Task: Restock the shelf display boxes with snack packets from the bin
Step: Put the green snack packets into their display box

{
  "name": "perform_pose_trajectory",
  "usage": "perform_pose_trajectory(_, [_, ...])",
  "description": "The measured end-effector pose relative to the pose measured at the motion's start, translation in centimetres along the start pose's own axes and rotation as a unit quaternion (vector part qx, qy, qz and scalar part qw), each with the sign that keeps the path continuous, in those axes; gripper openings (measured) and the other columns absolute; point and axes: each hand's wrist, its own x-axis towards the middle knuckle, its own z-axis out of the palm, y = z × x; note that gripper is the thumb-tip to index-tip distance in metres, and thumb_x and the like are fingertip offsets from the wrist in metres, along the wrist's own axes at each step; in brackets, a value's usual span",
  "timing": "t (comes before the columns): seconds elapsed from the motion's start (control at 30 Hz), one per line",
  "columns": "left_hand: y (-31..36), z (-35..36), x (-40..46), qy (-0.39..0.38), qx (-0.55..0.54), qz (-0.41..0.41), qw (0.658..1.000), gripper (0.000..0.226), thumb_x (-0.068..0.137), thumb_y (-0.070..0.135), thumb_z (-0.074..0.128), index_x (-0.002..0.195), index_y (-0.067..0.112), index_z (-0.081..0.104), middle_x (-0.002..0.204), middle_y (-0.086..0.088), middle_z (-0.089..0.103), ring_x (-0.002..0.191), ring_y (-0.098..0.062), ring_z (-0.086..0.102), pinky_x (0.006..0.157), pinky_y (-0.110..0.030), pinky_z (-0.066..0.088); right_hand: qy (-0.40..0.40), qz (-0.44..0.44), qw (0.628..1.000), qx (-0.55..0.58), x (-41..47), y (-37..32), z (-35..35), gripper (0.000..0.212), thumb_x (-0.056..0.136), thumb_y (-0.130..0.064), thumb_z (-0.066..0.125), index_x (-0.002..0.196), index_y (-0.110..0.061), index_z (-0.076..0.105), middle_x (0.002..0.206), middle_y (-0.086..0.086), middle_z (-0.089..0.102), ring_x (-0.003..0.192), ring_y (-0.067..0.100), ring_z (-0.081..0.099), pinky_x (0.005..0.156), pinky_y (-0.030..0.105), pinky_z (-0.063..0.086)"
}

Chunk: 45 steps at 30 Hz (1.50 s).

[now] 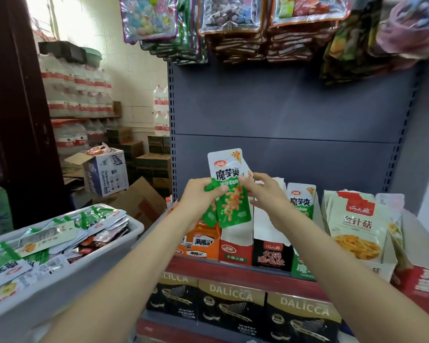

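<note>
Bin (134, 229) cut off at left edge; pkts behind front packet (229, 191) mostly hidden.

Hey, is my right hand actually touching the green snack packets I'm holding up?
Touching. The head view shows the right hand with its thumb lying on the front of the green snack packets, which the left hand grips from the other side.

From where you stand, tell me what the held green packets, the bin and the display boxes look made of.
Green packets: glossy plastic or foil film, judging by sheen and flat sealed edges; left hand and right hand both pinch them.
Bin: pale grey moulded plastic, going by its smooth matte wall and rounded rim.
Display boxes: printed cardboard, with white torn-open edges.
</note>
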Motion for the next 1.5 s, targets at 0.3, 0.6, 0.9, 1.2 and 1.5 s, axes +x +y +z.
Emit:
perform_pose_trajectory(0.3, [0.3,3.4,-0.3,-0.018,-0.174,-0.052,0.983,0.005,0.083,0.016,0.071,0.086,0.019,0.069,0.089,-0.005,0.073,0.080,-0.021,0.069,0.078,-0.039,0.057,0.103,0.014,0.987,0.122,0.0,0.2,-1.7,0.017,0.085,-0.006,0.066,0.102,-0.005,0.061,0.091,0.009,0.069,0.070,0.016,0.067,0.047,0.025,0.053])
perform_pose_trajectory(0.6, [1.9,7.5,1.7,-0.042,-0.035,0.019,0.998,0.021,0.078,0.015,0.076,0.080,0.021,0.056,0.088,-0.001,0.069,0.086,-0.024,0.067,0.081,-0.041,0.055,0.147,-0.042,0.987,0.058,-0.4,-0.5,-7.0,0.013,0.083,0.001,0.067,0.087,-0.009,0.061,0.079,0.003,0.065,0.067,0.015,0.064,0.046,0.021,0.051])
perform_pose_trajectory(0.9, [4.0,13.3,5.0,-0.068,-0.012,0.064,0.996,0.007,0.084,0.010,0.068,0.091,0.014,0.068,0.083,-0.003,0.066,0.076,-0.016,0.062,0.075,-0.027,0.053,0.179,-0.096,0.979,-0.015,1.2,-1.1,-13.8,0.016,0.084,0.003,0.064,0.095,-0.008,0.064,0.082,0.002,0.067,0.072,0.016,0.066,0.056,0.026,0.056])
perform_pose_trajectory(1.2, [3.5,14.5,7.2,-0.053,-0.001,0.063,0.997,0.008,0.083,0.005,0.069,0.087,0.010,0.064,0.079,-0.006,0.067,0.057,-0.006,0.062,0.047,-0.003,0.041,0.167,-0.097,0.979,-0.061,3.6,0.2,-15.4,0.014,0.084,-0.001,0.067,0.089,-0.014,0.064,0.081,-0.001,0.068,0.076,0.014,0.068,0.065,0.031,0.058])
perform_pose_trajectory(1.5, [1.9,14.9,8.1,-0.086,0.066,0.101,0.989,0.021,0.082,0.013,0.071,0.099,0.013,0.058,0.087,0.002,0.063,0.078,-0.011,0.059,0.072,-0.022,0.049,0.129,-0.088,0.947,-0.282,4.8,1.8,-15.9,0.020,0.073,-0.009,0.079,0.080,-0.016,0.062,0.089,0.004,0.071,0.087,0.022,0.068,0.079,0.043,0.056])
